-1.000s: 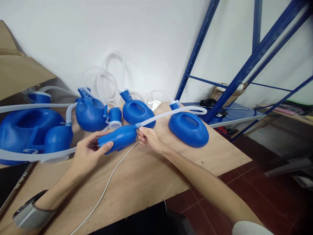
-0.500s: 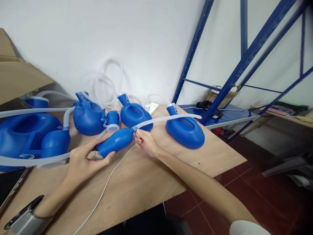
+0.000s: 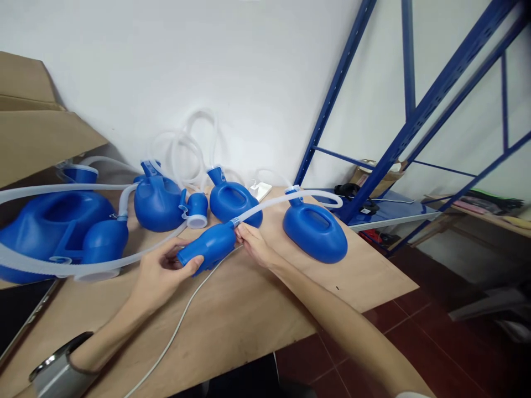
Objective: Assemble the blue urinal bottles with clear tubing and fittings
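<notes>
My left hand [image 3: 166, 271] grips the wide end of a blue plastic urinal funnel [image 3: 211, 246], thumb below and fingers behind it. At the funnel's narrow end, the fingertips of my right hand [image 3: 254, 243] are pinched just under the collar where a clear hose [image 3: 269, 203] joins. That hose arches to the right, over a blue urinal bottle [image 3: 315, 232], and loops back. Behind the funnel stands another blue urinal bottle [image 3: 232, 199] with an oval handle opening. What lies between my right fingertips is partly hidden.
More blue bottles [image 3: 157, 202] with coiled hoses stand along the wall at left, near an open cardboard box [image 3: 45, 135]. A white cable [image 3: 182, 320] crosses the wooden table [image 3: 249, 309]. Blue metal shelving [image 3: 381, 149] rises at right. A dark laptop-like edge [image 3: 29, 309] lies at lower left.
Both hands and the funnel sit slightly further right and lower in view. The hose's free end now curls back in a loop over the right bottle. The view has shifted a little left.
</notes>
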The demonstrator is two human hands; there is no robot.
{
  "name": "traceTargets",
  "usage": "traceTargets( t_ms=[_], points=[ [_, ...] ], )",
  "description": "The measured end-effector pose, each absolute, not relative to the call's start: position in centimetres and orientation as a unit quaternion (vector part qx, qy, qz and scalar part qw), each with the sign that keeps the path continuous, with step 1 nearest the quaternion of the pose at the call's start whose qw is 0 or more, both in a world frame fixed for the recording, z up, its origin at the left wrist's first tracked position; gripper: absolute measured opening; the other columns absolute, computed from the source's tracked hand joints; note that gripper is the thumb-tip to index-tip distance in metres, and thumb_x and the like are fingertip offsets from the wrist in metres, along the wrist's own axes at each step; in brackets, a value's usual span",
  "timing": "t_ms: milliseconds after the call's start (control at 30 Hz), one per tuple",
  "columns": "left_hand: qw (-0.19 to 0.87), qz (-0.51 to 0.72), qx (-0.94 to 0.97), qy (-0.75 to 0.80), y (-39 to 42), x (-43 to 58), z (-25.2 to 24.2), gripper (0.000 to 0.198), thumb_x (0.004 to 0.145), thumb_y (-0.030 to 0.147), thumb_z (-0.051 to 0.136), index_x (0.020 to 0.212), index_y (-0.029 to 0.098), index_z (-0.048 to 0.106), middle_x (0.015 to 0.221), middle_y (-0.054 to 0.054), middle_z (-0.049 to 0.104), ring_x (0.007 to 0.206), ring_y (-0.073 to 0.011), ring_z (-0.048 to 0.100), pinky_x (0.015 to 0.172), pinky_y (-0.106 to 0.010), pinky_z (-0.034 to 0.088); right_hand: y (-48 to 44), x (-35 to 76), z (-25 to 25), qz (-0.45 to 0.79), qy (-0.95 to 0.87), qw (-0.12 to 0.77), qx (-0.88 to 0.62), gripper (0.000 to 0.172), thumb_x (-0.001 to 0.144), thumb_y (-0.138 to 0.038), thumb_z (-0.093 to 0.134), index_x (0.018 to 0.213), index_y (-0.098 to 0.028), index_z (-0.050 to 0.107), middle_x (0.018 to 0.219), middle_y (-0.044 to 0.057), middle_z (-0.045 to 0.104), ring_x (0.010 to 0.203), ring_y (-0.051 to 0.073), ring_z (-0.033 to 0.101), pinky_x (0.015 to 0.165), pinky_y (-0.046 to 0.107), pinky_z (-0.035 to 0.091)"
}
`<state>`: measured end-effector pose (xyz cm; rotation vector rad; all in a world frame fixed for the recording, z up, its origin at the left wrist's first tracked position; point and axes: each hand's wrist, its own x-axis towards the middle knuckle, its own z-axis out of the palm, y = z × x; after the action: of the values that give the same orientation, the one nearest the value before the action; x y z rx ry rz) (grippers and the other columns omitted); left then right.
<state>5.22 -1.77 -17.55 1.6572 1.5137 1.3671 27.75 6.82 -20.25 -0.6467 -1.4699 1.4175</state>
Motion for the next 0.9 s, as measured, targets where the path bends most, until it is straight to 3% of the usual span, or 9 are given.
traceTargets(
  t_ms=[200,300,400,500,567,633,700,767,900],
  points=[
    [0.404,0.492,0.551,0.539,-1.4,5.5,-18.1,0.051,0.072,0.065,0.078,0.088,0.018,0.066,0.056,0.001,0.063,0.049,-0.0185,0.062,0.05,-0.028,0.049,7.8,27.7,-20.6,0.534,-0.596,0.532,-0.276,0.059,0.086,-0.076,0.062,0.072,-0.021,0.047,0.071,-0.001,0.043,0.07,0.014,0.039,0.068,0.027,0.036],
    [0.352,0.496,0.575,0.548,-1.1,5.0,-18.4,0.054,0.069,0.063,0.082,0.096,0.018,0.068,0.066,-0.001,0.07,0.056,-0.019,0.065,0.052,-0.028,0.05,7.7,27.5,-20.5,0.565,-0.563,0.54,-0.268,0.062,0.081,-0.081,0.065,0.074,-0.02,0.051,0.073,0.0,0.05,0.07,0.014,0.045,0.071,0.029,0.042],
    [0.302,0.498,0.607,0.54,-0.9,4.4,-18.6,0.054,0.074,0.06,0.079,0.108,0.019,0.069,0.099,-0.008,0.079,0.08,-0.0246,0.074,0.066,-0.032,0.06,7.2,27.4,-19.9,0.592,-0.54,0.529,-0.278,0.061,0.077,-0.079,0.07,0.089,-0.02,0.062,0.089,0.005,0.063,0.082,0.018,0.057,0.08,0.032,0.049],
    [0.192,0.472,0.675,0.534,-1.0,4.1,-18.7,0.052,0.083,0.054,0.072,0.122,0.02,0.067,0.123,-0.011,0.076,0.102,-0.0295,0.075,0.082,-0.038,0.062,6.3,27.1,-18.3,0.659,-0.441,0.551,-0.259,0.055,0.088,-0.07,0.064,0.115,-0.023,0.061,0.106,0.008,0.069,0.1,0.021,0.066,0.089,0.035,0.053],
    [0.094,0.451,0.726,0.51,-1.3,4.2,-18.9,0.052,0.087,0.048,0.067,0.131,0.022,0.062,0.13,-0.011,0.073,0.111,-0.0309,0.073,0.092,-0.042,0.061,5.5,26.6,-16.7,0.708,-0.325,0.579,-0.239,0.046,0.096,-0.065,0.056,0.115,-0.024,0.058,0.098,0.006,0.069,0.093,0.019,0.068,0.086,0.035,0.055],
    [0.012,0.448,0.759,0.473,-1.6,4.4,-19.2,0.055,0.087,0.047,0.068,0.135,0.022,0.057,0.129,-0.011,0.074,0.112,-0.0303,0.073,0.096,-0.043,0.06,4.7,26.1,-15.1,0.731,-0.223,0.602,-0.229,0.037,0.101,-0.059,0.052,0.1,-0.022,0.058,0.07,-0.001,0.057,0.065,0.014,0.061,0.07,0.029,0.054],
    [-0.041,0.449,0.772,0.448,-1.9,4.7,-19.4,0.056,0.084,0.05,0.072,0.131,0.023,0.057,0.12,-0.009,0.077,0.1,-0.0273,0.077,0.089,-0.038,0.062,4.0,25.6,-13.7,0.732,-0.162,0.62,-0.231,0.04,0.105,-0.052,0.05,0.081,-0.021,0.051,0.052,-0.009,0.033,0.043,0.009,0.035,0.051,0.022,0.042],
    [-0.058,0.448,0.779,0.436,-2.3,4.9,-19.3,0.053,0.082,0.052,0.074,0.124,0.024,0.058,0.11,-0.005,0.079,0.084,-0.0232,0.078,0.077,-0.033,0.062,3.5,25.3,-12.8,0.722,-0.126,0.638,-0.238,0.046,0.108,-0.046,0.044,0.07,-0.02,0.04,0.048,-0.011,0.019,0.04,0.007,0.016,0.043,0.02,0.029],
    [0.018,0.435,0.766,0.473,-2.8,5.7,-18.1,0.042,0.082,0.053,0.073,0.111,0.024,0.063,0.097,-0.001,0.08,0.069,-0.0194,0.073,0.065,-0.029,0.058,3.6,25.2,-12.5,0.718,-0.079,0.645,-0.248,0.048,0.111,-0.035,0.035,0.065,-0.02,0.033,0.047,-0.01,0.014,0.041,0.007,0.008,0.04,0.019,0.02]
  ],
)
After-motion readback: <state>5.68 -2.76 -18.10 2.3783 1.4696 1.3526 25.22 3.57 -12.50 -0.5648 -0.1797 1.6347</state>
